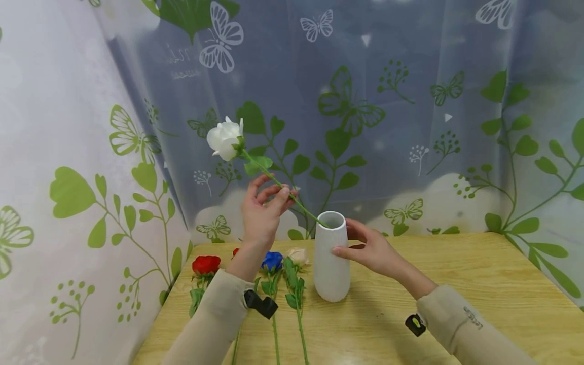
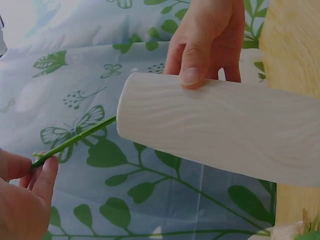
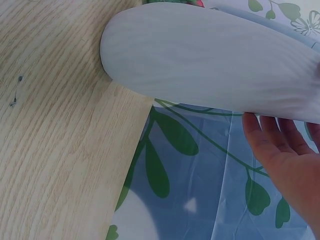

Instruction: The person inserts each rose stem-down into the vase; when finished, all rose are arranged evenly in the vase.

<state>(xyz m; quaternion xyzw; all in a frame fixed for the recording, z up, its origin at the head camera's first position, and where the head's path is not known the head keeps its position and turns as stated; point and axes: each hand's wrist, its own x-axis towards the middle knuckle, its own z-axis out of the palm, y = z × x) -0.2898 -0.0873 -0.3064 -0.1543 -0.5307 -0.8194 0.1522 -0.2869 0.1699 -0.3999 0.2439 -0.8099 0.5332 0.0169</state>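
My left hand pinches the green stem of a white rose between thumb and fingers. The bloom leans up to the left, while the stem's lower end goes into the mouth of a white vase. That vase stands upright on the table, its side ribbed with wavy lines in the left wrist view. At its right side, my right hand grips it just below the rim, thumb in front and fingers behind. The right wrist view shows those fingertips against the vase wall. Inside the vase, the stem's tip is hidden.
Left of the vase, a red rose, a blue rose and a cream rose lie on the wooden table. Another red bloom is mostly behind my left forearm. A leaf-and-butterfly patterned curtain stands behind the table.
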